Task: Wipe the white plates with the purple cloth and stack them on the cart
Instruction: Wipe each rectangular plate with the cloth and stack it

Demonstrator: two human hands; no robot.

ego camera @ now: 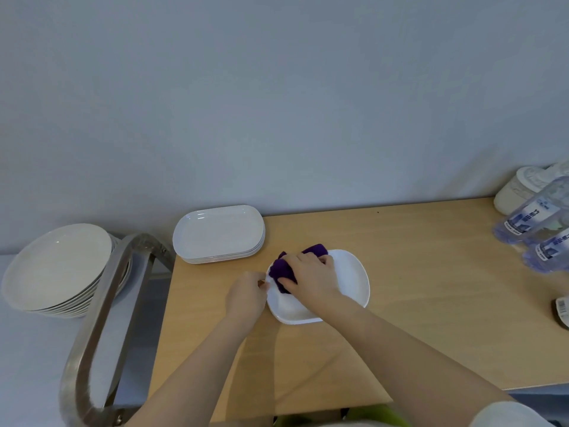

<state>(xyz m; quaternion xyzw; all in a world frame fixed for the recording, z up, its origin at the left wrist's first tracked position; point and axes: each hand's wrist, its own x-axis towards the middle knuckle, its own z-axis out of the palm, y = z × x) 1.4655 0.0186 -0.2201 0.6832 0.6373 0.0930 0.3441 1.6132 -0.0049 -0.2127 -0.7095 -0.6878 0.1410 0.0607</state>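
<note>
Head view: left hand (246, 295) pinches plate (345, 285) edge, table (431, 303) bare rt.

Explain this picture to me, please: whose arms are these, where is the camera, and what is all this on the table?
No machine here: a person wears a wide-angle camera on the head, looking forward and down, so you see the person's own two bare arms reaching into the picture. The right hand presses a purple cloth onto a white plate that lies on the wooden table. The left hand pinches that plate's left rim. Behind it, by the wall, lies a stack of oblong white plates. To the left stands a metal cart carrying a pile of round plates. At the right edge you see water bottles, blurred, and a white jar behind them.
</note>
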